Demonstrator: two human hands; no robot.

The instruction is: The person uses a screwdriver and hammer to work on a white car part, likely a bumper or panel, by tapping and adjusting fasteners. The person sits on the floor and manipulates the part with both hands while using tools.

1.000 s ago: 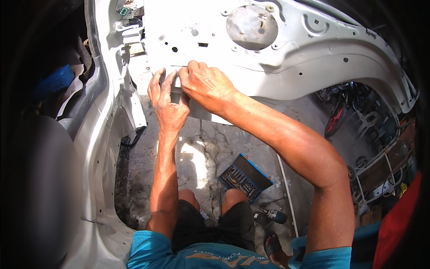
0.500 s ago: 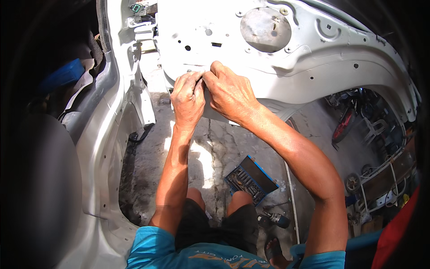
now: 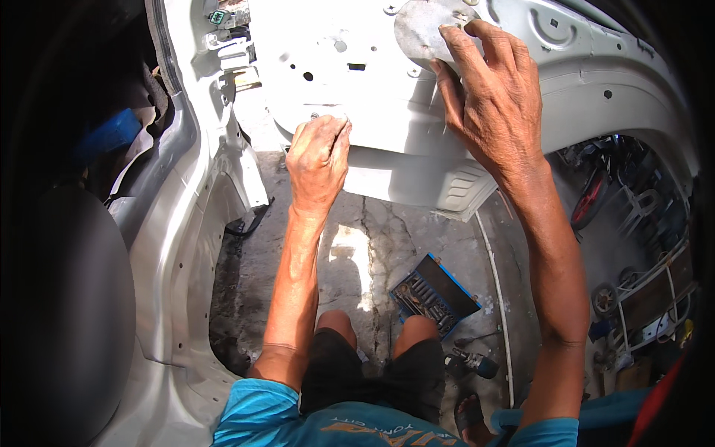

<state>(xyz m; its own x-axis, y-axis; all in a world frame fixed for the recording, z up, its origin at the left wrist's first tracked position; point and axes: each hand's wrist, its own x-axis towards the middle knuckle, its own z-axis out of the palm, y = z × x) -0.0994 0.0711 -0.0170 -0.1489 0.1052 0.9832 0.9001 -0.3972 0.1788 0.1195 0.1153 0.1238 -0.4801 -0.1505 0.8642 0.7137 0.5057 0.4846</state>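
A white metal car door [image 3: 387, 104] stands before me, its inner side full of holes. My left hand [image 3: 319, 165] is closed at the door's lower left edge, fingertips bunched together against the metal. Whatever those fingers grip is hidden from view. Up and to the right, my right hand [image 3: 497, 104] is raised with thumb and fingers spread apart. It hovers over or touches the rim of the large round opening [image 3: 418, 33]; nothing shows between its fingers.
The car's silver door frame [image 3: 160, 261] rises on the left. An opened blue socket set case [image 3: 432, 298] and a power drill [image 3: 474, 363] lie on the concrete floor. A metal-framed cart [image 3: 648, 305] and a red-rimmed wheel [image 3: 588, 200] stand at right.
My right hand has left my left hand and moved up and right to the round opening, its fingers spreading. The left hand stays at the door's lower edge.
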